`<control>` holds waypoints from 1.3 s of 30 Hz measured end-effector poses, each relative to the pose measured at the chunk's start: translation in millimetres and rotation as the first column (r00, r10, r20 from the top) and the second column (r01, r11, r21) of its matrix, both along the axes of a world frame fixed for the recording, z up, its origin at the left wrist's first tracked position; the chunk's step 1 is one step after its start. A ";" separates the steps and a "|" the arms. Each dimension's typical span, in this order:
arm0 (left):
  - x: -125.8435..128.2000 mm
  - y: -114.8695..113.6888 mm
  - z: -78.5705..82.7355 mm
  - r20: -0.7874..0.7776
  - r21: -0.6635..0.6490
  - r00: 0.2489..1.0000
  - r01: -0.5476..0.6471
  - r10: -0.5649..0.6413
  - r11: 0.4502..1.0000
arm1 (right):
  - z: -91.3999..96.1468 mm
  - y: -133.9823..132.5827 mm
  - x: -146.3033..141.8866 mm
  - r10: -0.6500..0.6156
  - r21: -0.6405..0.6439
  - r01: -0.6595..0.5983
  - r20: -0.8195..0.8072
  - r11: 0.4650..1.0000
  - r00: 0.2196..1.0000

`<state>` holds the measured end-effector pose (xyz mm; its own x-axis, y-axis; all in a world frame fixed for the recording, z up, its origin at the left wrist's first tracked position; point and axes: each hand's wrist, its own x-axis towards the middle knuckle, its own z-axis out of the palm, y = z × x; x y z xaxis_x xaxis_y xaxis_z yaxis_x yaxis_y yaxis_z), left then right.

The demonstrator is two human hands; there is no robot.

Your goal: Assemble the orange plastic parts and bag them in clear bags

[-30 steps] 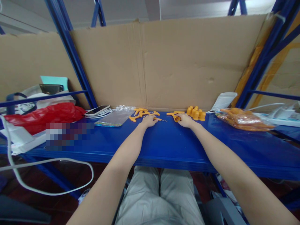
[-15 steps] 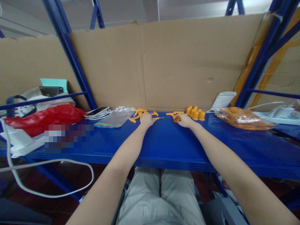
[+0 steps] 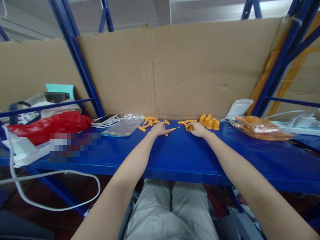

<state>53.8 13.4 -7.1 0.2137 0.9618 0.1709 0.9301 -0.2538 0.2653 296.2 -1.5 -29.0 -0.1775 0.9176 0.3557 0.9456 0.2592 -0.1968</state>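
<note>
My left hand (image 3: 158, 129) is closed on a corkscrew (image 3: 176, 128) with a yellow handle, its metal spiral pointing right. Just behind that hand lie several more yellow-handled corkscrew pieces (image 3: 144, 127). My right hand (image 3: 198, 129) grips a yellow plastic cup-shaped piece (image 3: 189, 128), its round hollow end facing me. A yellow bar-like part (image 3: 191, 121) shows just behind it; whether the two are joined I cannot tell. Right of this hand stand several yellow plastic caps (image 3: 209, 122) in a cluster.
The blue table (image 3: 180, 156) backs onto a cardboard sheet (image 3: 200, 70). To the left are a clear plastic bag (image 3: 120, 127), a phone (image 3: 107, 118) on a white cable and a red bag (image 3: 57, 126). A bag of orange parts (image 3: 260, 128) lies right.
My left hand has drawn slightly toward me and right, bringing the corkscrew away from the pile. My right hand has stayed almost in place with its piece.
</note>
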 end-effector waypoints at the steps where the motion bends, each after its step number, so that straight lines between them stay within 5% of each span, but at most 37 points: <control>1: 0.3 -0.3 0.1 0.003 -0.004 1.000 -0.006 0.006 1.000 | 3.3 -2.5 -1.1 -0.024 -0.012 0.024 -0.008 1.000 1.000; 5: 0.7 -0.5 0.6 0.008 -0.037 1.000 -0.025 0.025 0.999 | 18.1 -12.3 2.7 -0.160 0.101 0.169 -0.093 0.980 0.983; 9: 0.7 2.5 -1.5 0.018 -0.027 1.000 -0.023 0.023 0.999 | 26.0 -18.4 20.5 -0.316 0.268 0.378 -0.249 0.886 0.916; 13: 1.4 6.6 -6.4 0.064 -0.011 0.997 -0.038 0.039 0.999 | 25.3 -22.1 35.7 -0.447 0.159 0.498 -0.273 0.852 0.852; 17: 2.6 6.6 -8.9 0.100 0.079 0.994 -0.043 0.035 0.996 | 25.3 -25.5 37.5 -0.498 -0.077 0.493 -0.182 0.867 0.848; 24: 4.6 -1.4 -5.6 0.141 0.138 0.990 -0.019 0.000 0.990 | 24.8 -22.3 35.3 -0.539 -0.072 0.537 -0.220 0.840 0.813; 31: 5.8 -2.8 -4.6 0.176 0.162 0.984 0.004 -0.033 0.987 | 14.6 -5.1 41.7 -0.509 -0.215 0.477 -0.136 0.852 0.850; 39: 6.7 0.1 -7.2 0.232 0.126 0.971 0.025 -0.054 0.992 | 15.8 -8.7 37.0 -0.494 -0.164 0.479 -0.066 0.863 0.867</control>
